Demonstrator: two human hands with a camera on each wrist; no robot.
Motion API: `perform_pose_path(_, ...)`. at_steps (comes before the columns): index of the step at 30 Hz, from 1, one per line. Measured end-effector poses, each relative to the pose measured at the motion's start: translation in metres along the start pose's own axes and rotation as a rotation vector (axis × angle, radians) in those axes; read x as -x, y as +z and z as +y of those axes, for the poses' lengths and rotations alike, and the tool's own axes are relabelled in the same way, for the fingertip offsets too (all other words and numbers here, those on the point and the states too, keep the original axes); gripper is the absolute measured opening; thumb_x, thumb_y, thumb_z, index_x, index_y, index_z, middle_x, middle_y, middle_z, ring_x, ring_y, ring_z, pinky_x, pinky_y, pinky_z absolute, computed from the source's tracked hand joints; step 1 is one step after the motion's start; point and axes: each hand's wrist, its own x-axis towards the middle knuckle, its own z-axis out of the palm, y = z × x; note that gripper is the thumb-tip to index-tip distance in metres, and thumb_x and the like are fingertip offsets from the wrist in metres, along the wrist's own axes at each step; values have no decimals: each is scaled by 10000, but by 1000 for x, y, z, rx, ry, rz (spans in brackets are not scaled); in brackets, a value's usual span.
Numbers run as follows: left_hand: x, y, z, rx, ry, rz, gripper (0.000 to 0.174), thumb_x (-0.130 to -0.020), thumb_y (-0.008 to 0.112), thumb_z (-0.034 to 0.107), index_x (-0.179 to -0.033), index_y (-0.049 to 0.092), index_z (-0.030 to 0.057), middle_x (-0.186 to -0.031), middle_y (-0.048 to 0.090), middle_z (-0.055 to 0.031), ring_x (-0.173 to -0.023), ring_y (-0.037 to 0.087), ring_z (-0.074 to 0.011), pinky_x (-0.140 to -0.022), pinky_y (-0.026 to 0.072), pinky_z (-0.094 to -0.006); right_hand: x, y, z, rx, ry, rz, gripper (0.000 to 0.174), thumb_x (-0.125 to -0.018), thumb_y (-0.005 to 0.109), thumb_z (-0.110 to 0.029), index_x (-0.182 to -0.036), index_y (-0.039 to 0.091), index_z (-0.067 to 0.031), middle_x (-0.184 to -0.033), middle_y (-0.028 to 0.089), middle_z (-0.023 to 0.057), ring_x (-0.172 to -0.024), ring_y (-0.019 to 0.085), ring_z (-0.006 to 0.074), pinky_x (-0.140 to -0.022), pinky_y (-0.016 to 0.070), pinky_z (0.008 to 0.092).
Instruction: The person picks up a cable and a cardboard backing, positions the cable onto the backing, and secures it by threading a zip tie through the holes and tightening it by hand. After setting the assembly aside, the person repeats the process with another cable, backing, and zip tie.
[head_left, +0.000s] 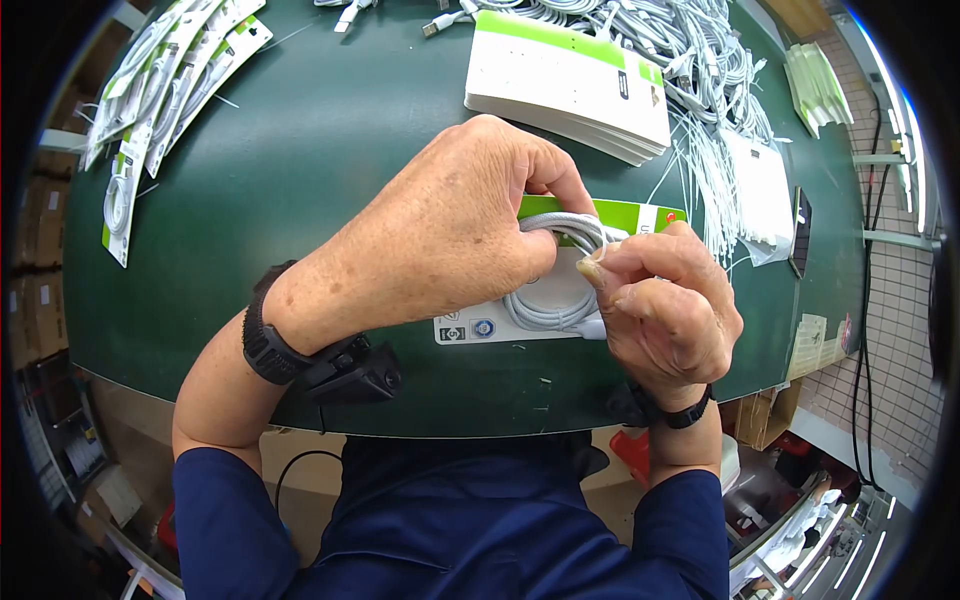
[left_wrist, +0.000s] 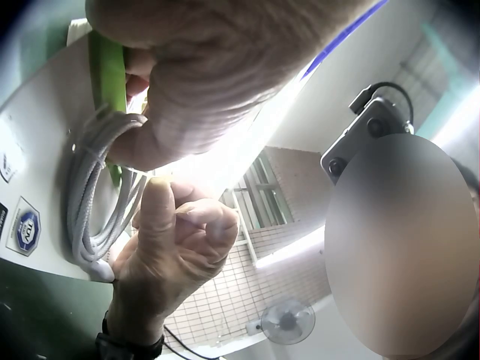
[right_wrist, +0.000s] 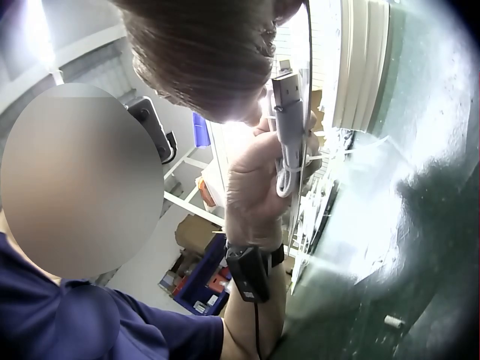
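Coiled cable (head_left: 545,318) on card (head_left: 556,285), upper loops gripped in left hand (head_left: 465,215), right hand (head_left: 672,300) just beside, pinching white tie (head_left: 603,235)

The person wears a navy short-sleeved shirt (head_left: 455,530). Beyond its sleeves (head_left: 235,515), black wrist straps (head_left: 262,345) carry black cameras (head_left: 360,378); above it, a grey head camera (left_wrist: 358,140).

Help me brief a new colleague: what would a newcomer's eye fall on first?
Probably the left hand and right hand, close together mid-table over a coiled grey cable on a green-and-white card. Next, the tangled cable heap at the far right, beyond a stack of cards. Packaged cables lie fanned at the far left.
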Motion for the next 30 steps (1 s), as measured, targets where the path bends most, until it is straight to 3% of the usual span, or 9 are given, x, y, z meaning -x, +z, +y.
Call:
perform_pose_path(13,0,1,0,2,-3,2,269,-784,655,10,-1015,782,-43,-892,777,-131,-830,725,-155,-828,588,-293,-1,0,1,-9,11,-36,283,-742,866,64,-798,616,-57,-887,718,81,-628,632,202,-545,484,324)
perform_pose_path(22,0,3,-2,13,-5,10,257,-792,666,7,-1013,786,-40,-877,782,-132,-799,728,-151,-772,590,-292,-5,-1,6,39,2,-166,208,-688,801,47,-823,669,-41,-881,709,63,-648,638,214,-556,493,336)
perform_pose_path(24,-1,8,-9,4,55,56,249,-796,670,8,-1011,785,-41,-880,785,-138,-802,731,-151,-767,589,-293,-4,-1,9,66,-17,-195,219,-692,790,32,-876,697,-42,-888,713,65,-667,657,222,-567,507,343)
perform_pose_path(27,-1,6,-3,-38,-20,38,238,-800,684,18,-1008,783,-40,-886,787,-155,-806,741,-167,-760,587,-304,-2,2,11,95,-23,-185,287,-698,785,17,-974,736,-47,-901,721,69,-693,683,233,-586,531,353)
perform_pose_path(30,-2,6,-5,-77,63,70,228,-801,698,30,-1001,781,-40,-887,786,-168,-812,749,-181,-755,586,-315,-3,-1,10,120,-25,-194,368,-719,781,16,-1077,758,-66,-905,717,67,-709,693,236,-605,555,357)
